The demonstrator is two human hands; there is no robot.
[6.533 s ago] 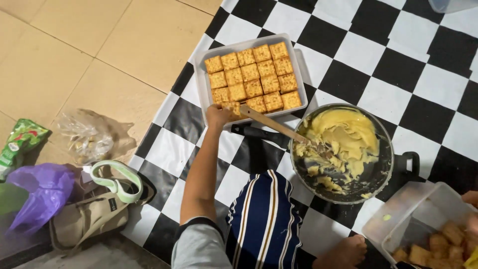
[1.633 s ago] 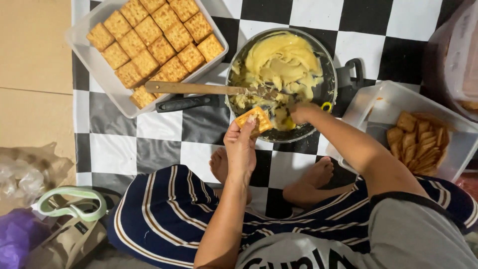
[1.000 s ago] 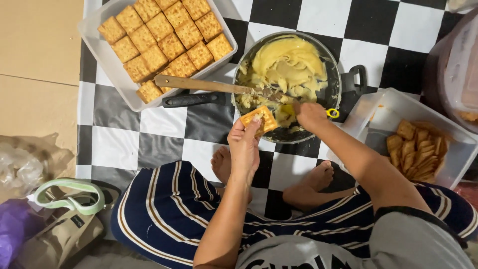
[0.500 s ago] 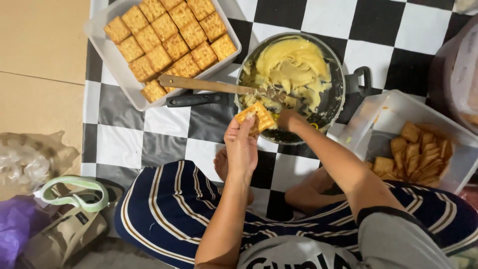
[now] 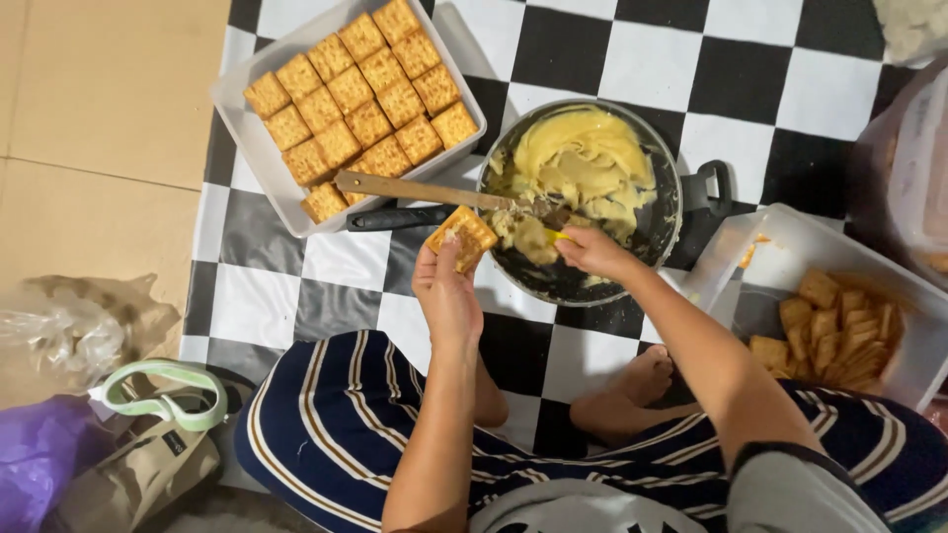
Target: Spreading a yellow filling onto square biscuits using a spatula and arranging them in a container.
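While left hand (image 5: 446, 291) grips cracker (image 5: 461, 237), right hand (image 5: 590, 250) pinches yellow utensil (image 5: 555, 234) over pan (image 5: 664, 212)

We see a black-and-white checkered mat (image 5: 750, 59) beside plain beige floor tiles (image 5: 109, 109). Golden-brown crackers (image 5: 360, 94) fill a white tray (image 5: 247, 148) at the upper left. The black pan (image 5: 662, 232) in the centre holds pale yellow cream (image 5: 578, 163). Our trousers (image 5: 326, 424) are navy with cream and tan stripes. At the lower left lie a purple bag (image 5: 39, 459) and a mint-green strap (image 5: 163, 395).
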